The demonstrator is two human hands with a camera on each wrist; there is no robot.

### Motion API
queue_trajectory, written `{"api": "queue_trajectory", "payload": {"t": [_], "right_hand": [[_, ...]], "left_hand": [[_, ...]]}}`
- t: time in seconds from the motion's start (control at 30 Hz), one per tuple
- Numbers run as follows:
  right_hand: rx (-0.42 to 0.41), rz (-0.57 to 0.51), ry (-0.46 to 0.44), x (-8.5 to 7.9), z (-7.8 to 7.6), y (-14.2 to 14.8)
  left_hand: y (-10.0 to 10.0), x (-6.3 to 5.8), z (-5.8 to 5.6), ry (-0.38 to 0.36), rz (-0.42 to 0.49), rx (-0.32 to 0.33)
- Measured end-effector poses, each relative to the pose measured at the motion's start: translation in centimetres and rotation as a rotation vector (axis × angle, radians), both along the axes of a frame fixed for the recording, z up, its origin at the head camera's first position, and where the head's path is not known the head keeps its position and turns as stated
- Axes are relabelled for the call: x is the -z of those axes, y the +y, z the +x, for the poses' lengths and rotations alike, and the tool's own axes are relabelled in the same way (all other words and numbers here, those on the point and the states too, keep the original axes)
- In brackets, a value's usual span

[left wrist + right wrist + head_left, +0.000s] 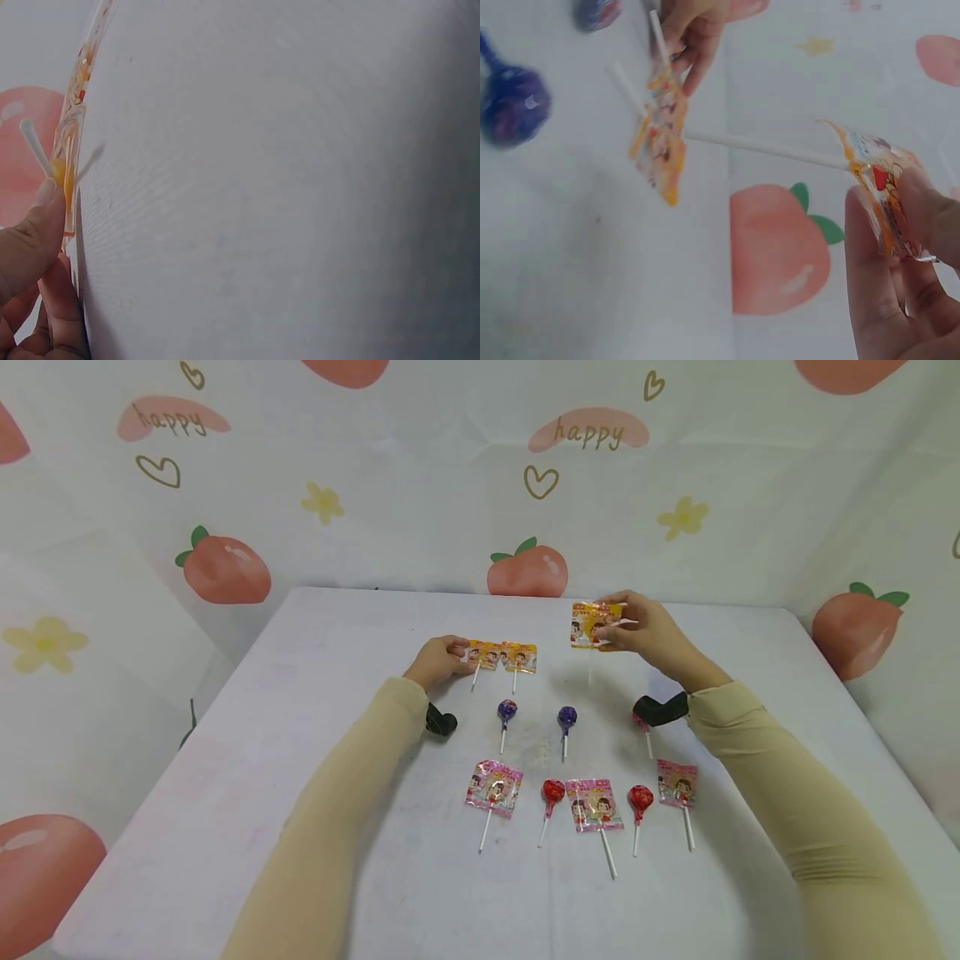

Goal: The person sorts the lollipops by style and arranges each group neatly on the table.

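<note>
My left hand (440,662) pinches the edge of a yellow-wrapped lollipop (481,654) near the table's back; thumb and fingertips grip its wrapper in the left wrist view. Touching or overlapping its right side is a second yellow-wrapped lollipop (519,657), stick pointing toward me. My right hand (643,631) holds a third yellow-wrapped lollipop (585,625) above the table, farther right. In the right wrist view this lollipop (889,196) is pinched between thumb and fingers by its wrapper, its white stick sticking out to the left.
Two purple lollipops (567,717) lie mid-table, with another lollipop (647,737) partly hidden by the right wrist's black camera mount (660,709). A front row mixes pink-packet lollipops (594,806) and red lollipops (641,799). Behind the white table (300,693) hangs a peach-printed cloth (420,485).
</note>
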State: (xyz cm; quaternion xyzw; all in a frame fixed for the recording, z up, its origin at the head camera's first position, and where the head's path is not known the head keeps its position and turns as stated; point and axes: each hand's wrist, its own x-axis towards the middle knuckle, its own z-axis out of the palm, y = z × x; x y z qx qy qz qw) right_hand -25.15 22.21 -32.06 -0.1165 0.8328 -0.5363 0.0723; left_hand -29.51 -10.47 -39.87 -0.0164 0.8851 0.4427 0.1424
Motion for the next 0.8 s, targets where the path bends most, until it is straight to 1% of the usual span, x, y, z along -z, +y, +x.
{"api": "queue_trajectory", "payload": {"t": [0.1, 0.2, 0.4, 0.5, 0.67, 0.8], "right_hand": [[0.023, -0.053, 0.007, -0.6, -0.6, -0.8], [0.046, -0.075, 0.005, -0.8, -1.1, -1.6], [0.062, -0.079, -0.023, -0.1, -2.6, -2.8], [0.068, -0.049, -0.046, 0.5, -3.3, -3.3], [0.081, 0.05, -0.09, 1.8, -4.3, -3.8], [0.088, 0.08, -0.155, 2.9, -4.9, -4.1]], "left_hand": [[0.0, 0.0, 0.0, -0.001, 0.0, -0.003], [0.0, 0.1, 0.0, -0.004, 0.001, -0.006], [0.0, 0.2, -0.1, -0.007, 0.001, -0.011], [0.0, 0.3, -0.2, -0.005, -0.001, -0.013], [0.0, 0.2, -0.2, 0.0, -0.005, -0.006], [0.0, 0.2, -0.1, 0.001, -0.005, -0.001]]}}
